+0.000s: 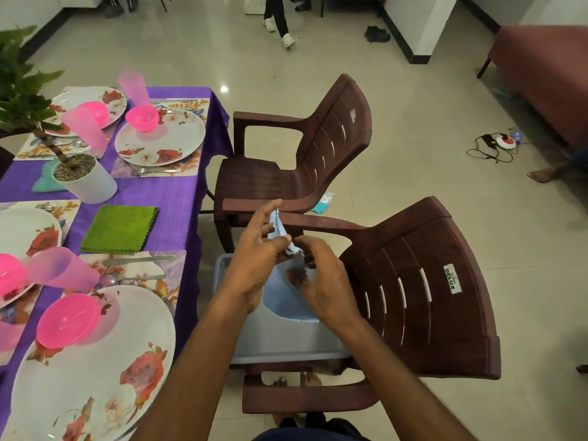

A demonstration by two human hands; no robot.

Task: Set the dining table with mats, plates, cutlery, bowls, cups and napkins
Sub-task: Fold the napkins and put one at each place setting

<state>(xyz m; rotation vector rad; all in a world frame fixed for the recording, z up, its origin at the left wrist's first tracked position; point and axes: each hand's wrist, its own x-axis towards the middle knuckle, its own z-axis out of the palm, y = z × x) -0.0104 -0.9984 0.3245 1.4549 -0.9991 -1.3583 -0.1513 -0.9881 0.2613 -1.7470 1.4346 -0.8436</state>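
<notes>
I have both hands over the near chair (413, 281), working a light blue napkin (280, 230). My left hand (254, 259) pinches its upper part between thumb and fingers, with the index finger extended upward. My right hand (321, 281) has its fingers curled at the napkin's lower edge; whether they actually grip the cloth I cannot tell, as the fingertips are partly hidden. I judge the cloth is held up off the chair so it can be shaken out or folded before placing. More blue cloth (286, 300) lies below in a grey tray (286, 351) resting on the chair seat, which I take to be the supply point. To the left, the table (178, 198) under a purple cloth carries floral plates (159, 138), pink bowls (141, 117), pink cups (63, 272), cutlery (140, 259) and a folded green napkin (119, 229). The near setting shows no napkin at present.
</notes>
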